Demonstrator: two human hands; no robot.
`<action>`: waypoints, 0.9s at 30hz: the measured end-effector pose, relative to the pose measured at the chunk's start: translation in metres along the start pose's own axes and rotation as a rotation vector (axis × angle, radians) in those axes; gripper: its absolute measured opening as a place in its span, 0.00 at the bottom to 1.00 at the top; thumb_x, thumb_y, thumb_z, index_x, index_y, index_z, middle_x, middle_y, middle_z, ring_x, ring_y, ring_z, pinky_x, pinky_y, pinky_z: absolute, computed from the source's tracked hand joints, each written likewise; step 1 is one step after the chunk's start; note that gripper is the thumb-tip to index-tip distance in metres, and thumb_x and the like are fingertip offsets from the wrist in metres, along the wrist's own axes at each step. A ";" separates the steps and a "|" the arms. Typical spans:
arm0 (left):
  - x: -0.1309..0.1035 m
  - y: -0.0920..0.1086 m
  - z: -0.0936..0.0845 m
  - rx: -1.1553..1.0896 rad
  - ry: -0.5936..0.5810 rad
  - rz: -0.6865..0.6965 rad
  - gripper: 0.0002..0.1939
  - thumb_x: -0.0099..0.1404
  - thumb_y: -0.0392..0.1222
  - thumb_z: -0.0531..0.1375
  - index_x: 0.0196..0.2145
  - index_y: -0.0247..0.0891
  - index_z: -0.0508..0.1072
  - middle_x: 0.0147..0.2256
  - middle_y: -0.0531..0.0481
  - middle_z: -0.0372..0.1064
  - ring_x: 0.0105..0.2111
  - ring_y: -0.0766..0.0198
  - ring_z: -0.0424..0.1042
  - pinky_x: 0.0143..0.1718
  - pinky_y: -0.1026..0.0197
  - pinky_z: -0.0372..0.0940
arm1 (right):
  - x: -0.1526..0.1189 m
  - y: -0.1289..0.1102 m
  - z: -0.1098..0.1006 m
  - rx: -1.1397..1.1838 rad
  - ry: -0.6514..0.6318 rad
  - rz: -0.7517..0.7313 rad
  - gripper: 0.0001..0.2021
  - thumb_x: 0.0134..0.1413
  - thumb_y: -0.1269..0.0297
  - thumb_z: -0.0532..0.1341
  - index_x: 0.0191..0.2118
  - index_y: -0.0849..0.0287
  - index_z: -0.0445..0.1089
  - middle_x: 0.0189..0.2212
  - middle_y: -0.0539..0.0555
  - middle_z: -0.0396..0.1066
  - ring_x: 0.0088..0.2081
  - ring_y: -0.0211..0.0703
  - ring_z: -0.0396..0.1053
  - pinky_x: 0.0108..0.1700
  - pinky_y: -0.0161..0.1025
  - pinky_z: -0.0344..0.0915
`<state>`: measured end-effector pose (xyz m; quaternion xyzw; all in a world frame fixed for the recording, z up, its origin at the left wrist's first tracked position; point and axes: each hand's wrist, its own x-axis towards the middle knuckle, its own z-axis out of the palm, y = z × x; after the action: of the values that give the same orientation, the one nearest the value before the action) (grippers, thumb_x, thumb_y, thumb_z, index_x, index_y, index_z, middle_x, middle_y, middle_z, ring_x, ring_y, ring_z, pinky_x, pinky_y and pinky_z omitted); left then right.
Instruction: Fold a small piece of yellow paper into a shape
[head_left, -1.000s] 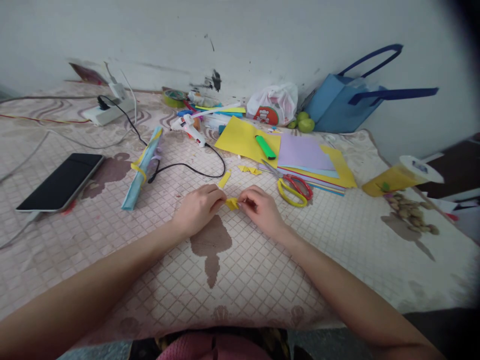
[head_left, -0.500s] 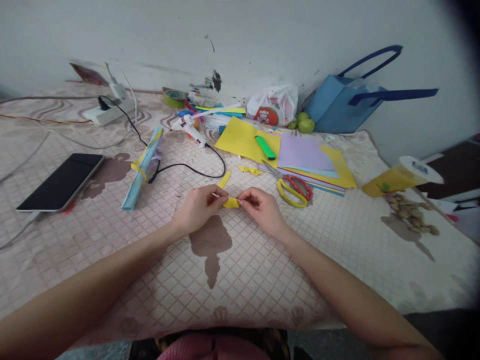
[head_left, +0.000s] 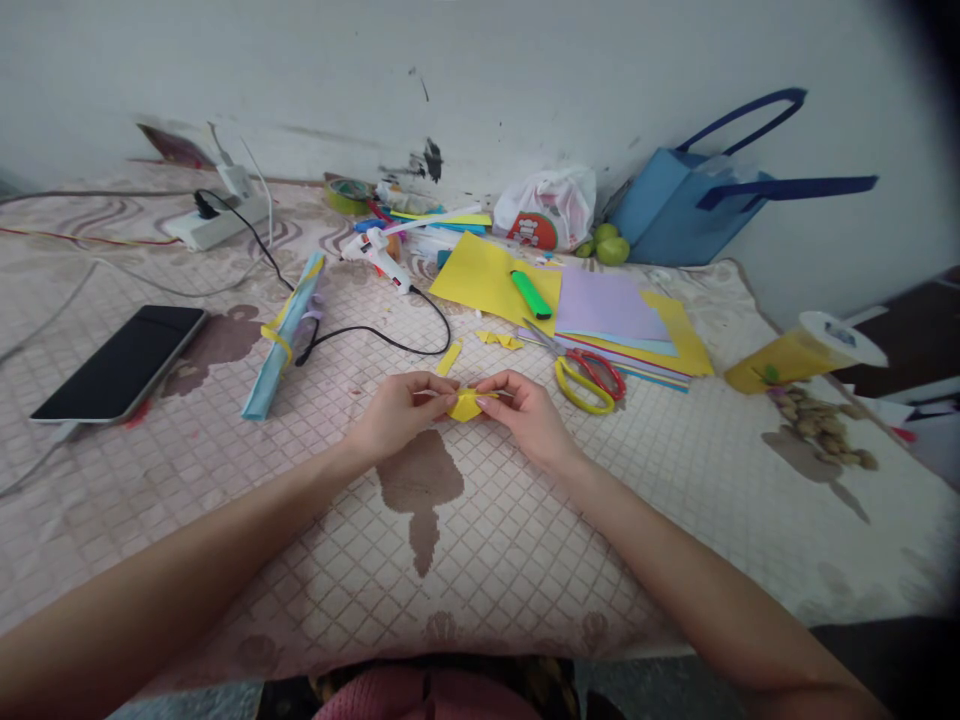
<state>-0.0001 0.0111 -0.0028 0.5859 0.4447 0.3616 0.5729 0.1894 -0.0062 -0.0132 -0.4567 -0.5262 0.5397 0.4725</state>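
Note:
A small folded piece of yellow paper (head_left: 466,404) is pinched between my two hands, just above the tablecloth. My left hand (head_left: 401,413) is closed on its left end, thumb and forefinger together. The other end is gripped by my right hand (head_left: 523,412), with the thumb on the near face. Fingertips cover both ends of the paper. Just beyond the hands lie a short yellow paper strip (head_left: 450,357) and another folded yellow paper piece (head_left: 499,341). Scissors (head_left: 585,384) with red and yellow handles rest to the right of my right hand.
A glue gun (head_left: 382,262) trails a black cord behind my hands. Coloured paper sheets (head_left: 611,308) hold a green cutter (head_left: 530,295). At left are a phone (head_left: 124,362) and a rolled blue paper (head_left: 281,345). A yellow cup (head_left: 795,355) and a blue bag (head_left: 675,210) stand right.
The folded yellow paper has been turned, so more of its face shows, with a point toward me. My right fingers have shifted slightly left and over it.

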 end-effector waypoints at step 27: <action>0.004 -0.006 0.001 -0.443 0.046 -0.153 0.13 0.45 0.36 0.70 0.30 0.35 0.73 0.34 0.52 0.75 0.35 0.66 0.74 0.43 0.61 0.67 | 0.001 -0.002 0.001 0.017 0.037 -0.099 0.06 0.46 0.64 0.66 0.30 0.57 0.70 0.40 0.52 0.72 0.41 0.40 0.71 0.46 0.41 0.68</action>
<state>0.0018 0.0146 -0.0092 0.4019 0.4106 0.4192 0.7029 0.1879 -0.0053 -0.0116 -0.4358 -0.5349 0.5116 0.5121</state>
